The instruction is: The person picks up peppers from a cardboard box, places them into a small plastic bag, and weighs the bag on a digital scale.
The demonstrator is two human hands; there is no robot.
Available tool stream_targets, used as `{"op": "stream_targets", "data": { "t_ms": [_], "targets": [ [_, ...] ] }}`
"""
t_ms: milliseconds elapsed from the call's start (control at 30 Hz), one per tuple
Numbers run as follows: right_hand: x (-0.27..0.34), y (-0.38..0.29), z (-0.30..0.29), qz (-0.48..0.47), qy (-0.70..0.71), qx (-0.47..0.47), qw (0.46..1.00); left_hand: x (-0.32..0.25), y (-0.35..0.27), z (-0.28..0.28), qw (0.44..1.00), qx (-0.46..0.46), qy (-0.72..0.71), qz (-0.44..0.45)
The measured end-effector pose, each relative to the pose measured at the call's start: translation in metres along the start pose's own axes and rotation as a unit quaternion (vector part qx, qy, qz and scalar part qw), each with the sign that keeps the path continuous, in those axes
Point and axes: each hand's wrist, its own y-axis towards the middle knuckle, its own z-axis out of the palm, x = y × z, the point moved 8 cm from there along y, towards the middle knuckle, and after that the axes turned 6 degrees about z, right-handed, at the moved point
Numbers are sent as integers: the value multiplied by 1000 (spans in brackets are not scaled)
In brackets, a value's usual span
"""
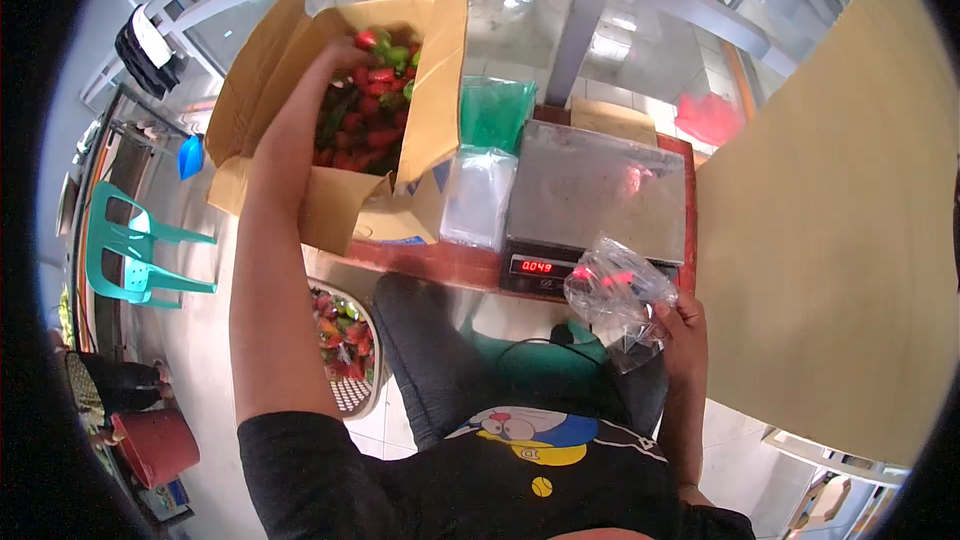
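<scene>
My left hand (349, 54) reaches over the far left part of an open cardboard box (330, 199), at the red and green peppers (375, 109) that fill it. Its fingers are blurred and partly hidden among the peppers, so what they hold cannot be made out. My right hand (681, 326) pinches the edge of a transparent plastic bag (619, 289). The bag hangs crumpled over the front right edge of a digital scale (600, 187) with a flat metal platform. Red digits glow on the scale's display (537, 267).
Stacked transparent bags (478, 199) and green plastic bags (495, 112) lie between box and scale on a red table (442, 256). A pale board (832, 240) rises at right. Below left stands a basket (375, 360) of bagged peppers. A turquoise chair (120, 244) and another person (124, 379) are farther left.
</scene>
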Motion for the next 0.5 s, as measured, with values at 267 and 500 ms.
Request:
{"op": "stream_targets", "data": {
  "t_ms": [267, 500],
  "targets": [
    [6, -25, -33, -59, 55, 0, 997, -156, -155, -79, 945, -33, -235, 225],
    [42, -59, -79, -159, 175, -12, 972, -330, -254, 147, 893, 186, -168, 373]
  ]
}}
